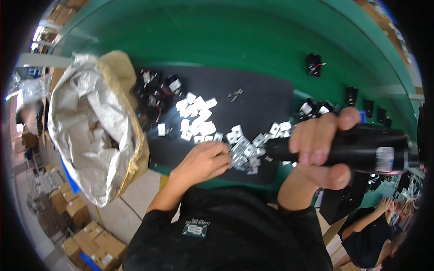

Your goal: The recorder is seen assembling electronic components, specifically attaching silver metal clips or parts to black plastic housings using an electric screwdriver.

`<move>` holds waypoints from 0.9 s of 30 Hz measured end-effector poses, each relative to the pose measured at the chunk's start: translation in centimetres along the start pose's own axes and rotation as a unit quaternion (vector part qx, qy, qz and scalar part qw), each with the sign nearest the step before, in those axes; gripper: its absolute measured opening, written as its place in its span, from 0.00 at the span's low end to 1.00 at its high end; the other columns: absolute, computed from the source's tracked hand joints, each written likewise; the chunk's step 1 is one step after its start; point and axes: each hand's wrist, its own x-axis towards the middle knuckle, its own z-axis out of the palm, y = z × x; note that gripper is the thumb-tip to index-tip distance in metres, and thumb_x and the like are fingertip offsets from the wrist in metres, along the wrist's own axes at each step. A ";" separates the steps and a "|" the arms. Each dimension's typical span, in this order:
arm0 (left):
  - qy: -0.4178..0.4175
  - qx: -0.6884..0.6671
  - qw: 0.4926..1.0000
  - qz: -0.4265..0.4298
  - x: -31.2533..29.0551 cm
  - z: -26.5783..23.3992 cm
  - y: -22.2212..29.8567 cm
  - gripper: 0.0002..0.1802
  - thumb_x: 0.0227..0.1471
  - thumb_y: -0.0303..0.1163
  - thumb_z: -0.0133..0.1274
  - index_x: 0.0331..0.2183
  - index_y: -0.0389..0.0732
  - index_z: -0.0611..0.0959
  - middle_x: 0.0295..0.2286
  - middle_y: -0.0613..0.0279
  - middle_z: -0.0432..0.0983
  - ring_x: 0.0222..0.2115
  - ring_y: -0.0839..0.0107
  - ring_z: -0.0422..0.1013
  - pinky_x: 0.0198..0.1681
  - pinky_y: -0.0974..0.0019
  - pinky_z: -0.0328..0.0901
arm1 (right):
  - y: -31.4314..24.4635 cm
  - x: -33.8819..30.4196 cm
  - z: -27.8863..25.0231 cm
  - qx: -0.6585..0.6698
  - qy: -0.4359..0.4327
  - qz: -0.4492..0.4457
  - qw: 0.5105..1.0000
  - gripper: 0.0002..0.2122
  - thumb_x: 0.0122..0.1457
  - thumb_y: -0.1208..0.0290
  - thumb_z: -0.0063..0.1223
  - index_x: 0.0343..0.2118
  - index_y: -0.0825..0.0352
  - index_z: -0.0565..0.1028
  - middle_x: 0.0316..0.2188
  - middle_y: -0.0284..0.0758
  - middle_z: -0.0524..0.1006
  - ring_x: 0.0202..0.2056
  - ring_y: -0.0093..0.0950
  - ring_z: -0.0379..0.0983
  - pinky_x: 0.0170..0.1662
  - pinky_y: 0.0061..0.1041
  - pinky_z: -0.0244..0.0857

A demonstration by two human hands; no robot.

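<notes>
My right hand (316,144) is wrapped round a black electric screwdriver (361,149), raised above the table and lying roughly level, its tapered nose pointing left. Below, at the near side of a dark mat, my left hand (205,160) has its fingers curled and pressed together. Its fingertips reach the left edge of a heap of small grey metal plates (244,151); whether a piece is in them is hidden. Just beyond that hand lies a spread of bright white square pieces (196,115). A few similar plates (279,128) lie near the screwdriver's nose.
A large woven sack (86,131) with a white lining stands open at the left. Black wired parts (153,92) pile up beside it, with more (312,108) at the right. Small metal bits (235,94) lie on the mat (262,86). Another person (370,230) works at lower right.
</notes>
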 end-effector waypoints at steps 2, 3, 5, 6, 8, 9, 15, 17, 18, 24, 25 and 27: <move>-0.014 0.022 1.000 -0.012 -0.3 -0.2 0.4 0.06 0.39 0.29 0.60 0.24 0.42 0.79 0.28 0.63 0.69 0.28 0.64 0.71 0.30 0.62 0.66 | 0.6 -0.5 0.2 0.007 0.027 -0.009 1.000 0.28 0.50 0.65 0.64 0.49 0.66 0.59 0.23 0.30 0.72 0.23 0.25 0.70 0.30 0.28 0.67; -0.006 0.020 1.000 -0.014 -0.3 0.3 0.2 0.06 0.38 0.29 0.60 0.24 0.42 0.78 0.28 0.63 0.70 0.28 0.63 0.71 0.30 0.62 0.67 | 0.7 -0.7 0.2 0.018 0.051 -0.002 0.999 0.28 0.49 0.67 0.64 0.49 0.67 0.59 0.23 0.31 0.72 0.23 0.26 0.71 0.31 0.29 0.68; -0.002 0.026 0.999 -0.024 -0.6 0.9 -0.2 0.07 0.37 0.28 0.60 0.24 0.42 0.78 0.27 0.62 0.70 0.28 0.62 0.72 0.31 0.62 0.67 | 1.9 -1.2 0.0 0.054 0.078 0.003 0.995 0.27 0.46 0.73 0.64 0.47 0.70 0.62 0.23 0.33 0.73 0.25 0.26 0.72 0.33 0.28 0.69; -0.001 0.017 1.000 -0.009 -0.1 0.8 0.6 0.07 0.36 0.27 0.60 0.24 0.42 0.78 0.27 0.62 0.71 0.28 0.62 0.71 0.31 0.62 0.67 | 0.9 -1.2 0.5 0.058 0.081 -0.007 0.995 0.26 0.44 0.77 0.63 0.46 0.73 0.63 0.23 0.34 0.74 0.27 0.25 0.73 0.33 0.25 0.70; 0.005 0.018 1.000 0.002 -0.4 0.7 0.8 0.08 0.35 0.25 0.60 0.24 0.41 0.78 0.26 0.61 0.70 0.27 0.61 0.71 0.31 0.62 0.68 | 0.8 -1.1 1.1 0.077 0.088 0.000 0.993 0.26 0.45 0.80 0.60 0.47 0.74 0.62 0.24 0.34 0.74 0.28 0.23 0.72 0.33 0.22 0.69; 0.004 0.024 1.000 -0.001 -0.5 0.5 1.0 0.08 0.35 0.25 0.60 0.24 0.41 0.78 0.27 0.61 0.71 0.28 0.62 0.72 0.31 0.62 0.68 | 0.7 -1.0 1.2 0.085 0.082 0.006 0.993 0.25 0.46 0.82 0.59 0.48 0.74 0.62 0.24 0.33 0.73 0.28 0.21 0.72 0.34 0.21 0.68; 0.037 -0.086 0.994 -0.059 -0.4 0.4 1.8 0.08 0.37 0.22 0.61 0.26 0.39 0.81 0.24 0.61 0.78 0.22 0.68 0.74 0.27 0.69 0.69 | 0.5 -1.5 1.0 0.042 0.083 0.025 0.995 0.25 0.47 0.75 0.60 0.48 0.73 0.62 0.22 0.33 0.72 0.26 0.25 0.72 0.36 0.30 0.70; 0.051 -0.158 0.982 -0.093 0.1 0.5 2.1 0.06 0.39 0.20 0.59 0.25 0.37 0.81 0.21 0.60 0.77 0.17 0.76 0.71 0.22 0.74 0.66 | 0.5 -1.5 1.5 0.062 0.081 0.034 0.994 0.24 0.48 0.76 0.60 0.47 0.73 0.62 0.23 0.34 0.73 0.26 0.25 0.72 0.36 0.30 0.69; 0.051 -0.155 0.983 -0.086 0.4 0.6 2.1 0.06 0.39 0.20 0.59 0.25 0.37 0.81 0.21 0.60 0.77 0.17 0.76 0.71 0.22 0.74 0.66 | 0.4 -1.5 1.7 0.058 0.078 0.028 0.995 0.24 0.48 0.76 0.60 0.47 0.73 0.62 0.23 0.34 0.73 0.26 0.25 0.72 0.36 0.30 0.69; 0.170 -0.379 0.904 -0.097 1.1 2.4 1.0 0.04 0.43 0.16 0.53 0.25 0.33 0.80 0.25 0.58 0.77 0.21 0.79 0.69 0.23 0.78 0.62 | 0.6 -1.7 2.8 0.143 0.056 0.029 0.988 0.22 0.48 0.81 0.58 0.47 0.73 0.64 0.25 0.33 0.73 0.30 0.19 0.70 0.34 0.19 0.66; 0.180 -0.412 0.888 -0.098 1.1 2.6 1.0 0.01 0.46 0.17 0.53 0.26 0.31 0.79 0.26 0.57 0.75 0.21 0.81 0.67 0.22 0.79 0.60 | 0.7 -1.8 3.0 0.144 0.049 0.021 0.988 0.22 0.48 0.81 0.58 0.47 0.74 0.64 0.25 0.33 0.72 0.30 0.19 0.70 0.34 0.19 0.65; 0.195 -0.427 0.875 -0.115 1.1 3.1 0.7 0.01 0.46 0.18 0.54 0.26 0.30 0.79 0.27 0.57 0.75 0.21 0.82 0.66 0.22 0.79 0.59 | 0.7 -1.9 3.1 0.146 0.046 0.022 0.988 0.22 0.48 0.81 0.58 0.47 0.74 0.64 0.25 0.33 0.72 0.30 0.19 0.70 0.34 0.19 0.64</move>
